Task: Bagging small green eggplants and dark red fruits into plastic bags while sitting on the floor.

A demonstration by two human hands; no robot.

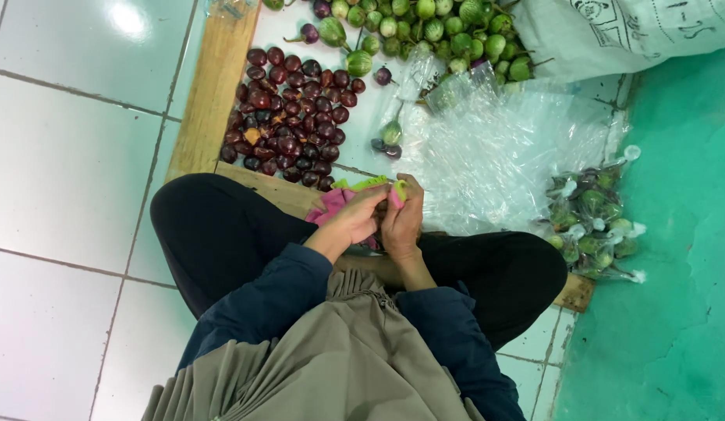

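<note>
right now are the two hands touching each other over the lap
Touching. The head view shows the left hand and right hand pressed together at the fingers, with no gap, around a small green thing.

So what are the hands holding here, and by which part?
Both hands, left and right, meet on a small green item, pinched at its lower end by the fingertips. Its kind cannot be told.
</note>
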